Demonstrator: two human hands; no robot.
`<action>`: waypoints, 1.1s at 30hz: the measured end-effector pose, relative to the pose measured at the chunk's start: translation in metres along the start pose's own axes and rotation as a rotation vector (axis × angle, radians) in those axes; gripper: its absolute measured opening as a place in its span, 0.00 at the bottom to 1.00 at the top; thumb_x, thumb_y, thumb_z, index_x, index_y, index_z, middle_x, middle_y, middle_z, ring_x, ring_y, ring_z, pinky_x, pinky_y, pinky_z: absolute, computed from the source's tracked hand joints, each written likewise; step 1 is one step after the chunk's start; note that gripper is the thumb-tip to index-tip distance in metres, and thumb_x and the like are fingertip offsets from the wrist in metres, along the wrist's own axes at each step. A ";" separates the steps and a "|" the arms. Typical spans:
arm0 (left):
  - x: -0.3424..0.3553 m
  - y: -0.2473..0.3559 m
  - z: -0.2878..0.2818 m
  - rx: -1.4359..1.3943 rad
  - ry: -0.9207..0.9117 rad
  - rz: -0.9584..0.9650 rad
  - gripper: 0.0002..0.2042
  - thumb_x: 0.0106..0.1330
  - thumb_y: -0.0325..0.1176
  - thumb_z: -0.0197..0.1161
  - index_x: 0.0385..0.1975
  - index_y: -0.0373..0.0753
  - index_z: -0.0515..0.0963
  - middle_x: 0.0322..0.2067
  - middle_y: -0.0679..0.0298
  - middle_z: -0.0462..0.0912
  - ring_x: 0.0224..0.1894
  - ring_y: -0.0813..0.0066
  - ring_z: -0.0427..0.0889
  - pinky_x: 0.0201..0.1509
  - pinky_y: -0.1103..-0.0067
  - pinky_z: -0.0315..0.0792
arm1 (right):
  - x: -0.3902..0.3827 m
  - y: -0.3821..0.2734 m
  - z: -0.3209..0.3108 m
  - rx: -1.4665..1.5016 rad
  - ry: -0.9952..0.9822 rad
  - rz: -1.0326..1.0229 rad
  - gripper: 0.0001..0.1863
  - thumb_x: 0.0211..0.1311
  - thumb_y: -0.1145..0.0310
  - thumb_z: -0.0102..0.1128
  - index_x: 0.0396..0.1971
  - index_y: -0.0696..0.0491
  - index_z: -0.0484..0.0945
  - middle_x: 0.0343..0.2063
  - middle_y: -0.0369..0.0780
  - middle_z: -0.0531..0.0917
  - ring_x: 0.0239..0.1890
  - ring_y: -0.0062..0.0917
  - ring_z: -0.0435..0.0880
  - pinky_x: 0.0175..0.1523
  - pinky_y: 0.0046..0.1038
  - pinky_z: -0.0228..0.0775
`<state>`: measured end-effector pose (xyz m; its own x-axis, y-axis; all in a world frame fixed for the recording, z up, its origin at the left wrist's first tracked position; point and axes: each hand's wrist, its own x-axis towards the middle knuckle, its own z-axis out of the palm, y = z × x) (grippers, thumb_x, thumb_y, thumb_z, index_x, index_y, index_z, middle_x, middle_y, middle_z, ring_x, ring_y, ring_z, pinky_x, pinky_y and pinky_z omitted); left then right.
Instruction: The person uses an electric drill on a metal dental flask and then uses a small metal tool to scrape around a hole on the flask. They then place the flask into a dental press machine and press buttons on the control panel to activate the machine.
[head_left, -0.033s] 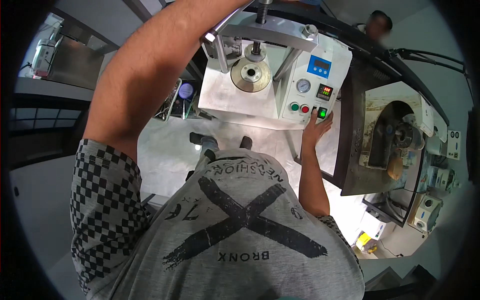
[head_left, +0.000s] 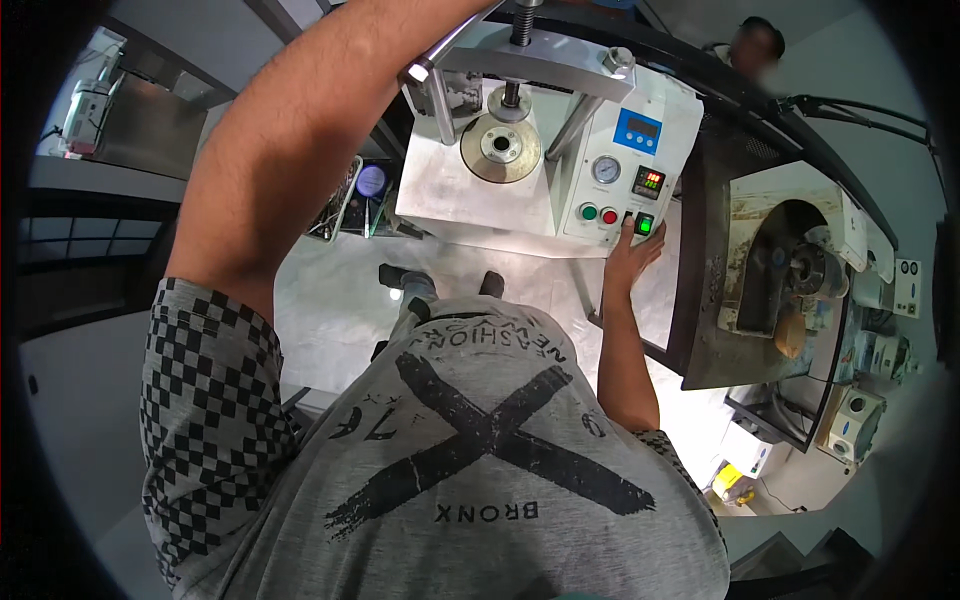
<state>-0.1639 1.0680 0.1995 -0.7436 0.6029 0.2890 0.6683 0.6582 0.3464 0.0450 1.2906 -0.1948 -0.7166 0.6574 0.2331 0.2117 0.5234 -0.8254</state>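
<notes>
A white benchtop press [head_left: 475, 195] stands in front of me, with a threaded spindle [head_left: 523, 25] above a round metal plate [head_left: 502, 145]. My right hand [head_left: 630, 258] rests at the lower edge of its control panel, fingers extended and apart, holding nothing. One fingertip reaches just left of the green-lit rocker switch [head_left: 646, 224]; others curl past its right side. Whether it presses anything I cannot tell. Beside it sit a red button [head_left: 609, 216] and a green button [head_left: 589, 212]. My left arm [head_left: 290, 140] stretches up past the press's metal bar, its hand beyond the top edge.
A round pressure gauge [head_left: 606, 170], a digital display [head_left: 649, 182] and a blue panel [head_left: 638, 131] are above the buttons. At right stands a dark-framed cabinet [head_left: 708, 300] with a stained machine inside. A purple-lidded container [head_left: 371, 181] is left of the press. Another person [head_left: 757, 45] is at the back.
</notes>
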 end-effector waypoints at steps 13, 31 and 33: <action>0.001 0.001 0.002 -0.023 -0.017 -0.018 0.13 0.58 0.38 0.63 0.23 0.33 0.83 0.24 0.44 0.83 0.28 0.51 0.84 0.37 0.62 0.77 | 0.001 0.000 0.000 -0.017 0.005 -0.041 0.43 0.71 0.50 0.62 0.73 0.61 0.54 0.62 0.57 0.66 0.64 0.52 0.62 0.71 0.54 0.50; 0.001 0.001 0.000 -0.024 -0.025 -0.024 0.14 0.58 0.39 0.64 0.17 0.34 0.79 0.20 0.48 0.81 0.23 0.57 0.81 0.32 0.63 0.74 | 0.001 0.002 0.000 -0.003 -0.003 -0.030 0.43 0.70 0.51 0.62 0.73 0.61 0.54 0.62 0.58 0.66 0.65 0.52 0.61 0.72 0.54 0.49; 0.001 0.000 0.001 -0.023 -0.026 -0.018 0.14 0.58 0.39 0.64 0.18 0.34 0.80 0.20 0.48 0.81 0.24 0.57 0.81 0.32 0.63 0.74 | 0.002 0.002 0.000 -0.002 -0.003 -0.037 0.43 0.70 0.51 0.62 0.73 0.61 0.54 0.62 0.58 0.66 0.65 0.52 0.61 0.72 0.54 0.48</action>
<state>-0.1647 1.0688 0.1991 -0.7548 0.6026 0.2591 0.6538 0.6589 0.3720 0.0442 1.2932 -0.1962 -0.7257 0.6362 0.2618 0.1866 0.5482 -0.8153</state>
